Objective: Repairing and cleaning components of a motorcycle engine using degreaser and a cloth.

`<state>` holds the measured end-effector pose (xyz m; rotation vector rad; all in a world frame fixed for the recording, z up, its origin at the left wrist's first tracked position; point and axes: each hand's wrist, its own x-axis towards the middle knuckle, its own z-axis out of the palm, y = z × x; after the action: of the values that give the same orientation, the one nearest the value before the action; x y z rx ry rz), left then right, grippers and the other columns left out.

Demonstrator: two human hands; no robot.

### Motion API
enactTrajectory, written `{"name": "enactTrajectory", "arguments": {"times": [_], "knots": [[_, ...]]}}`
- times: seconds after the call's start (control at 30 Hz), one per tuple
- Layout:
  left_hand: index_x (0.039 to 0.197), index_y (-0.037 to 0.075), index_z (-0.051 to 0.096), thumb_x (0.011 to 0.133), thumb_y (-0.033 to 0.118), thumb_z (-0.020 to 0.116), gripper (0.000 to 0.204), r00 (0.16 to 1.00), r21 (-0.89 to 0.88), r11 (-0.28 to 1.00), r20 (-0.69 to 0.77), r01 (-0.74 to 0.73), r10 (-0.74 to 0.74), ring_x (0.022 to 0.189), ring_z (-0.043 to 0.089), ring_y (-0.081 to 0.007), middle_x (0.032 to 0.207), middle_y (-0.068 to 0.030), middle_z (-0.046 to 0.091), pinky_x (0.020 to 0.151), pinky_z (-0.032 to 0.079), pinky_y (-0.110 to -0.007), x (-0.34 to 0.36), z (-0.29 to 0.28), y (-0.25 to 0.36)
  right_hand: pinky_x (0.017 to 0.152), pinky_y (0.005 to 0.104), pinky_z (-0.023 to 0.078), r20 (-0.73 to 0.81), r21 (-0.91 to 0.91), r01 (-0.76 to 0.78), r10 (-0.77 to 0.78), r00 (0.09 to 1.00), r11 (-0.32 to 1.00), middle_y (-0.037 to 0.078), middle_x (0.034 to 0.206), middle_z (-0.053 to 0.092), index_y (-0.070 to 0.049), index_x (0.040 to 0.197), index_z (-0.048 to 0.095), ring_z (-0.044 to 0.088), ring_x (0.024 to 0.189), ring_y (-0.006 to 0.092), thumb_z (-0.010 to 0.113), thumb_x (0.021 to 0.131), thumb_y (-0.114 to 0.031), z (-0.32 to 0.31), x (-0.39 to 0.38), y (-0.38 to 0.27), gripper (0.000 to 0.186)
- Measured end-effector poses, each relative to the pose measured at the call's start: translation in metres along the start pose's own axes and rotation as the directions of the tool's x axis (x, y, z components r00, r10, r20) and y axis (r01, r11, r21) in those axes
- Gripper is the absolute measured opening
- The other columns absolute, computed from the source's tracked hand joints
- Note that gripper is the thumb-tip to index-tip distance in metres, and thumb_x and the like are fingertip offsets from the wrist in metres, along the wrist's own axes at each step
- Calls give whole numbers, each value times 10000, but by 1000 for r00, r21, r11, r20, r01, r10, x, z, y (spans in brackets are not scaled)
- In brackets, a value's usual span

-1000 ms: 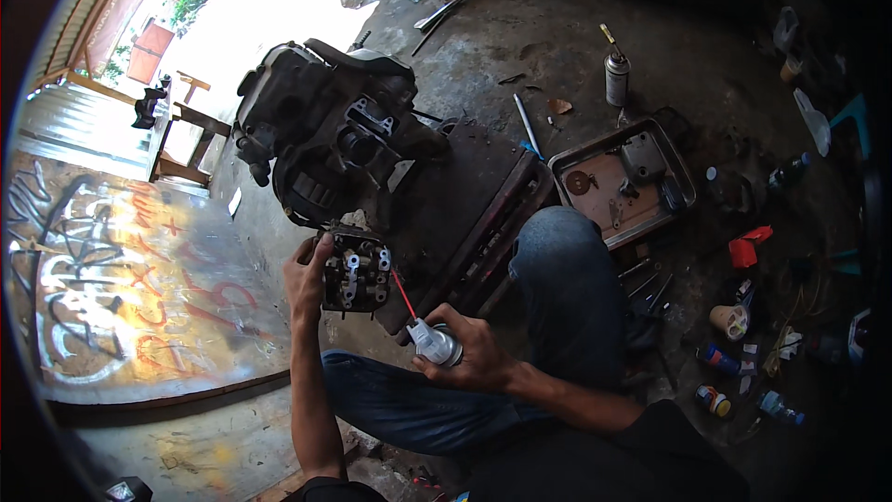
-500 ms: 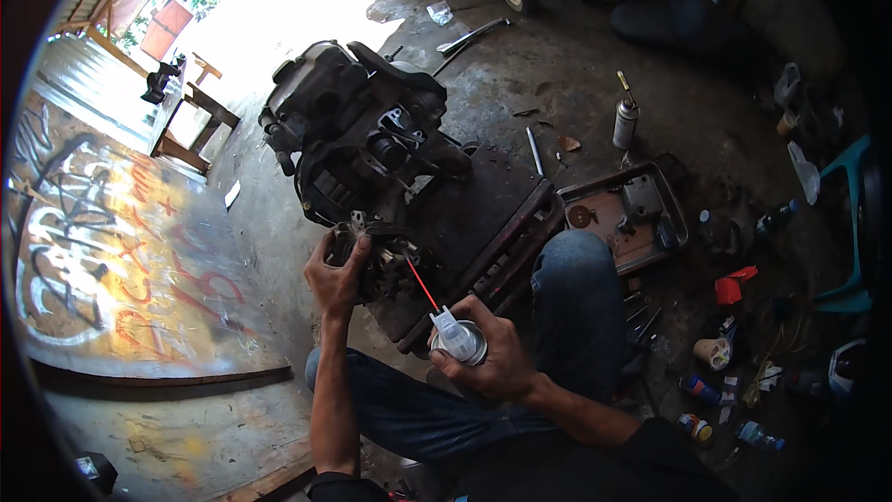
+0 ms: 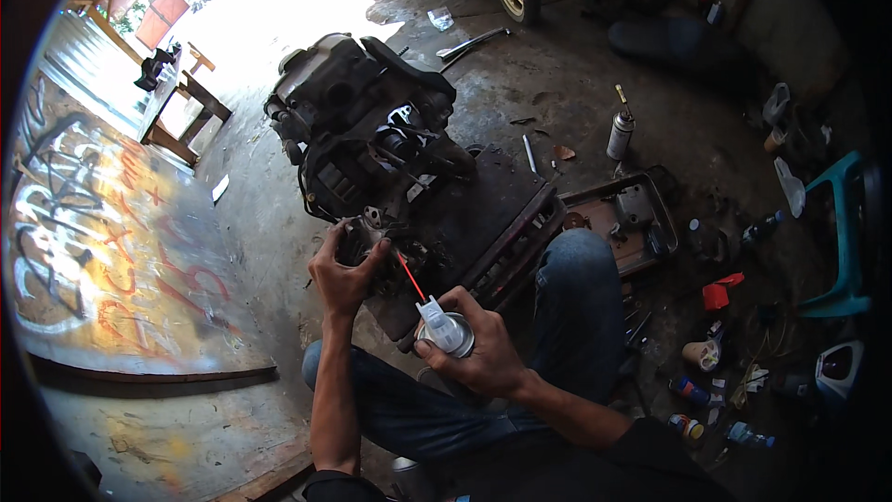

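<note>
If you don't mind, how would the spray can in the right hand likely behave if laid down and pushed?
The spray can would probably roll, since its rim looks round. Its long, thin red straw may bend or catch if knocked, as it juts out from the pale nozzle.

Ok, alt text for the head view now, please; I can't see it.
A person's left hand holds a metal engine part while the right hand points a spray can with a red straw at it. Beyond is a larger dark engine; a tray holding parts lies to the right.
</note>
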<state>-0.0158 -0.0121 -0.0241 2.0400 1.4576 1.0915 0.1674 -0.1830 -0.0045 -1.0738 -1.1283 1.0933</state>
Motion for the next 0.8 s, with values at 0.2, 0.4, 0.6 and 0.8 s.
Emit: {"name": "enactTrajectory", "arguments": {"times": [0.2,0.4,0.6,0.8], "knots": [[1207,-47,735,780,350,961,626,1000,-37,999,11,16,-15,902,771,-206,981,-144,804,850,594,-349,0,-1,-5,729,386,607,7,23,-38,38,999,999,159,870,740,-18,1142,549,776,832,227,823,913,-294,9,9,5,451],[1203,-55,737,789,358,957,624,998,-54,997,11,56,-56,859,758,-177,941,-130,800,806,592,-332,1,-2,-8,718,382,604,-15,-4,-52,52,999,999,159,864,734,-18,1136,544,768,819,222,823,918,-295,9,11,10,449],[1198,-75,736,796,373,954,640,991,-77,988,23,137,-135,854,759,-179,940,-139,800,797,595,-329,1,-2,-2,758,331,632,-1,-78,-12,12,1000,997,91,900,781,-22,1129,564,784,842,166,813,931,-234,10,12,9,383],[1179,-82,739,806,382,946,630,991,-58,989,29,134,-132,857,764,-186,945,-147,803,796,594,-327,1,0,2,736,347,627,4,-90,33,-33,999,995,101,877,774,-36,1133,556,784,833,172,829,919,-250,18,19,9,408]]}}
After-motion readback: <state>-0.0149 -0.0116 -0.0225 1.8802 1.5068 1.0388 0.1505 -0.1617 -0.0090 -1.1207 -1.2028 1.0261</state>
